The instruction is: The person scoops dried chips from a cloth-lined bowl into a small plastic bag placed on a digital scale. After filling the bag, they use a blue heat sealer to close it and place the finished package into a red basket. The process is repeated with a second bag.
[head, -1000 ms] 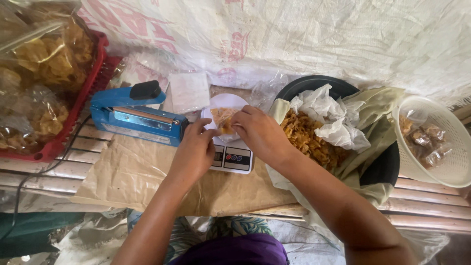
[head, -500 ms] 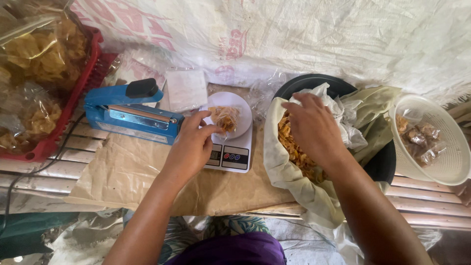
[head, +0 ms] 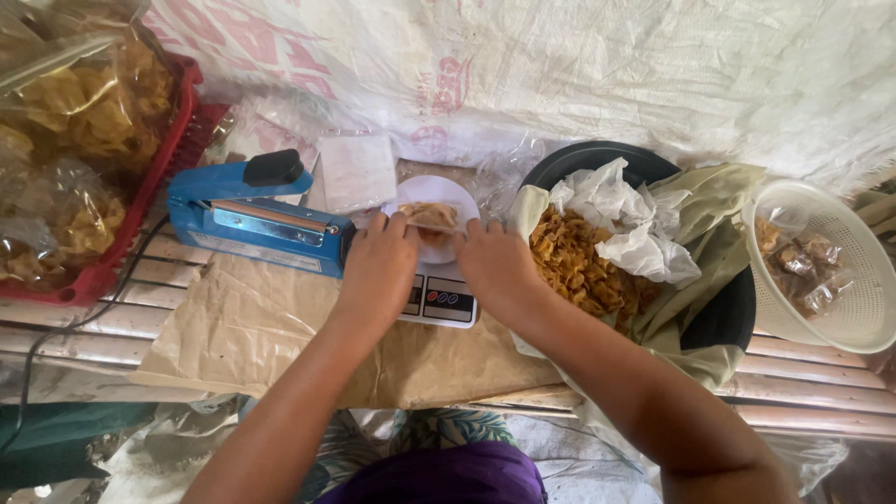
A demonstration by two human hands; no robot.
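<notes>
— Starting with the biggest thing, what lies behind it all?

— White woven sacking [head: 579,65] hangs across the back. Below it, a slatted bench [head: 821,373] carries a sheet of brown paper [head: 252,336].

— And on the left?

— A red crate [head: 140,201] full of clear bags of yellow chips. Just beside it sits a blue heat sealer [head: 252,219] with a black handle.

— On the right?

— A black basin [head: 719,313] lined with plastic holds a heap of fried snacks [head: 583,266]. Next to it stands a white mesh basket [head: 840,308] with small filled packets inside.

— Where are the hands?

— Both are at the small white kitchen scale [head: 443,299] in the middle. The left hand [head: 378,271] and the right hand [head: 499,266] each pinch an end of a small clear bag [head: 431,217] of snacks, which rests on the scale's round white plate [head: 439,191].

— Is the hold firm?

— Fingertips close on the bag's edges; how tightly, I cannot tell.

— Anything smaller?

— A stack of flat empty bags [head: 355,173] lies behind the sealer, just beside the plate.
</notes>
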